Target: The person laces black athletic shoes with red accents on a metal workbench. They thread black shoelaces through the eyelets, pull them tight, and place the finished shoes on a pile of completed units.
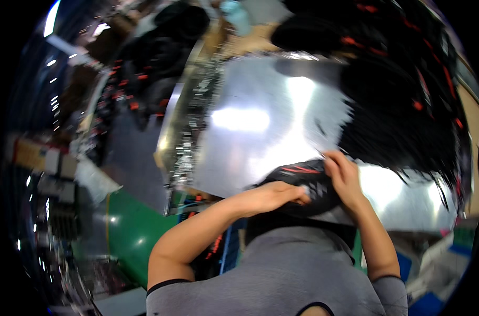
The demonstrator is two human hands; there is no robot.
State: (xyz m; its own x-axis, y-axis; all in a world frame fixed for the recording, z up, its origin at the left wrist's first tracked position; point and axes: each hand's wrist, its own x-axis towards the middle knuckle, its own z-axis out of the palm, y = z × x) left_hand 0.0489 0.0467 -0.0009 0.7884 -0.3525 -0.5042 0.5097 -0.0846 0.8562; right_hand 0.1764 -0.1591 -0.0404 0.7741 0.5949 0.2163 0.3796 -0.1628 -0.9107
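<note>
My left hand (273,196) and my right hand (344,176) both grip a black fabric piece with red markings (302,179), held close to my chest over the near edge of a shiny metal table (260,131). The left hand clasps its lower left side with curled fingers. The right hand pinches its upper right edge. A large heap of similar black pieces with red tags (402,84) lies on the table's right side, just beyond my right hand. The picture is blurred by motion.
Another dark pile of black pieces with red tags (155,58) sits beyond the table's left edge. A green rounded object (131,231) stands at the lower left. Blue things (429,303) show at the lower right. My grey shirt (281,274) fills the bottom.
</note>
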